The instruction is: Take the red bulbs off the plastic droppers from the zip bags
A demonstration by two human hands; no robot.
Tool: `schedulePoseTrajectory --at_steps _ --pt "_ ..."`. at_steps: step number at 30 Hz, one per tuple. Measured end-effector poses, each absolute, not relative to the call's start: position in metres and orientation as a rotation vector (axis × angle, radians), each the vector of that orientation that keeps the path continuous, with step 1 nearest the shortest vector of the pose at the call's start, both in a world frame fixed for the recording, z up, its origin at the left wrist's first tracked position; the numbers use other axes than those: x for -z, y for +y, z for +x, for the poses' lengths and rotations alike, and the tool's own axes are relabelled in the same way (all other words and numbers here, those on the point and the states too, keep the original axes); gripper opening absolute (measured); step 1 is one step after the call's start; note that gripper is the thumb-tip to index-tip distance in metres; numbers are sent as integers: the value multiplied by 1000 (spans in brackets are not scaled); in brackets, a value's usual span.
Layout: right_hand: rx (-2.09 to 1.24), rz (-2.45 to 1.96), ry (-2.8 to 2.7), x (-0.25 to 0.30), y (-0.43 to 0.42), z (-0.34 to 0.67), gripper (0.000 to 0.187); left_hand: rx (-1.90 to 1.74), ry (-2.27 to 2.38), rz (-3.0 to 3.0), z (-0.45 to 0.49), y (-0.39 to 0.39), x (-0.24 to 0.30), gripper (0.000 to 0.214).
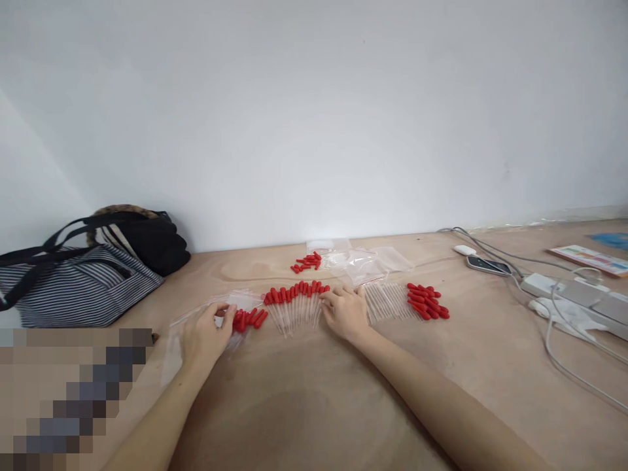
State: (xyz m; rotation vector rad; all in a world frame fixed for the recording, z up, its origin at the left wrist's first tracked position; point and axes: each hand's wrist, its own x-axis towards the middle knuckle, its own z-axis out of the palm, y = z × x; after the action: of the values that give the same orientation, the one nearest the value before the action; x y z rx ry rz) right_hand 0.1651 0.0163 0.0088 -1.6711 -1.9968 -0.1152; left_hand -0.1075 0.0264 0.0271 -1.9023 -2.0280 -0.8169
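Note:
My left hand (209, 332) rests over a clear zip bag (171, 350), thumb and forefinger curled together beside loose red rubber bulbs (252, 318); whatever they pinch is hidden. A fanned row of glass droppers (294, 311) with red bulbs on their far ends lies to its right. At the right end of that row, my right hand (346, 313) has its fingers closed down on a dropper, partly covered by the hand. Bare glass tubes (387, 302) lie side by side just right of this hand. Beyond their ends is a pile of red bulbs (426, 302).
Near the wall lie clear plastic bags (366, 265) and small red-capped droppers (307, 262). A striped bag (83, 284) stands at the left. A power strip (579, 292), cables and a small black device (488, 265) occupy the right, near a colourful card (591, 260).

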Motion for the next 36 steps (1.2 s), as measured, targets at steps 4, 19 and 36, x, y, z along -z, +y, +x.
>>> schedulePoseTrajectory --at_steps 4,19,36 --pt "74 -1606 -2119 -10 12 163 21 783 -1952 -1925 -94 18 -30 26" --pt "25 -2063 -1926 -15 12 168 25 749 -1848 -1976 -79 8 -32 23" --pt "537 -1582 -2145 -10 -12 202 19 1047 -1218 -2361 -47 -5 -11 27"
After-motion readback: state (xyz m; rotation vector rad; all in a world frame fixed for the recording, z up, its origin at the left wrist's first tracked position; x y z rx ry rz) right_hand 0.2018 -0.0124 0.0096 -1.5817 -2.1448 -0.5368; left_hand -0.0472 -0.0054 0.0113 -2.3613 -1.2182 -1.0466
